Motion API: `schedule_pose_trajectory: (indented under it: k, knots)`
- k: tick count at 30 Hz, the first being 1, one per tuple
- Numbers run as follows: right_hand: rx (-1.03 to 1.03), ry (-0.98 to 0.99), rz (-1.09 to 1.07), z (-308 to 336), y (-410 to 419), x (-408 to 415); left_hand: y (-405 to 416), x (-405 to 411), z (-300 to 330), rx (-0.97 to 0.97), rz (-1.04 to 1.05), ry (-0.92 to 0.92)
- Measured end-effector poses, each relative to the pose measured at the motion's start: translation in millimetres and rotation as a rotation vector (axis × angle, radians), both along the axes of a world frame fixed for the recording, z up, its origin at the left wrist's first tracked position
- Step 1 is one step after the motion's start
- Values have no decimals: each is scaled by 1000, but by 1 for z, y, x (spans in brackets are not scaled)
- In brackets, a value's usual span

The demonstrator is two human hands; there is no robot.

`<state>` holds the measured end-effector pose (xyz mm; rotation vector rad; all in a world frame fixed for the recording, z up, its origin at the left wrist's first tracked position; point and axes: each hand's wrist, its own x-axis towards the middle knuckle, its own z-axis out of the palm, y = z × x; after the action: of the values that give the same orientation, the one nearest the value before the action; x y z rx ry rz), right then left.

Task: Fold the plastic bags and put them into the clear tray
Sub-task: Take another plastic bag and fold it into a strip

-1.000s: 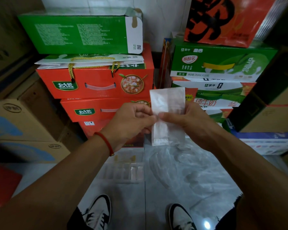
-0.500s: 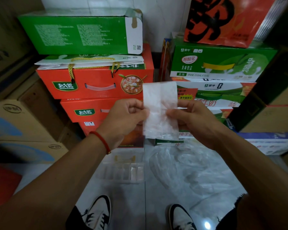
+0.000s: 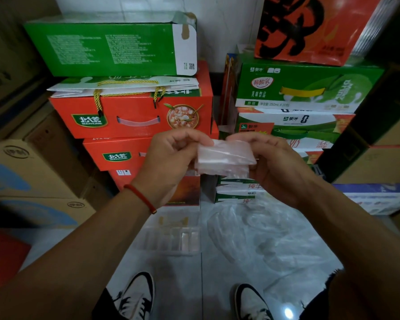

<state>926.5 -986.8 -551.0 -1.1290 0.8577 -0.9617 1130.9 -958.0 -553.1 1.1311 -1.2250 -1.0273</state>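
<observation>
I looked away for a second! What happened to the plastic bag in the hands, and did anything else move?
The plastic bag was a tall upright strip; now it is folded down into a short, wide packet. The left hand and right hand both still pinch it, a little lower. The clear tray, the loose bags on the floor and the stacked boxes stayed put.

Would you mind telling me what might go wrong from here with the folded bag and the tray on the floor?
1. The folded bag is only pinched at its edges between the left hand and right hand; slippery film may spring open once one hand lets go.
2. The clear tray is low, nearly invisible against the pale floor, and already part filled, so the bag could miss it.
3. The loose bags lie close to the shoes and could be trodden on.
</observation>
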Motion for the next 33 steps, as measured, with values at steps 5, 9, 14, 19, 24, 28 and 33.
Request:
schedule_pose_trajectory:
  k: [5,9,14,19,24,28,33]
  knots:
    - [89,22,11,2,7,9,2,-1,-1,-193,31,-203]
    - [-18,87,-75,-8,7,18,3,-3,-2,-194,-9,-178]
    - [-264,234,-123,-4,7,11,3,4,10,76,-140,-17]
    - [-505,407,-207,-8,5,13,5,0,6,278,-213,-19]
    - [-393,369,-188,-10,6,15,4,-8,-5,203,-58,-60]
    - [-398,351,-227,-9,9,20,3,-12,-3,228,-75,56]
    - [-389,336,-306,-10,14,36,-2,-29,-13,3,125,-82]
